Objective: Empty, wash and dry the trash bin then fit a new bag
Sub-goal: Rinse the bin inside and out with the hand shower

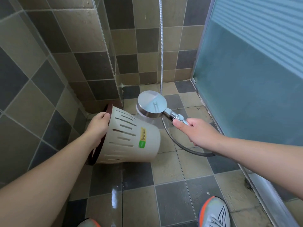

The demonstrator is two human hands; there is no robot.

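Observation:
A cream slotted trash bin (131,141) with a dark brown rim and a yellow-green sticker is tipped on its side above the tiled floor, its mouth turned left toward the wall. My left hand (96,126) grips its rim at the upper edge. My right hand (196,130) holds the handle of a chrome shower head (151,104), thumb near the button. The shower head hangs just above the bin's base end, face turned down. Whether water runs I cannot tell.
The metal hose (161,46) runs up the back wall and loops under my right wrist. A frosted glass door (246,79) with its floor track stands on the right, tiled walls on the left. The floor tiles (139,190) are wet. My shoes (213,212) show at the bottom.

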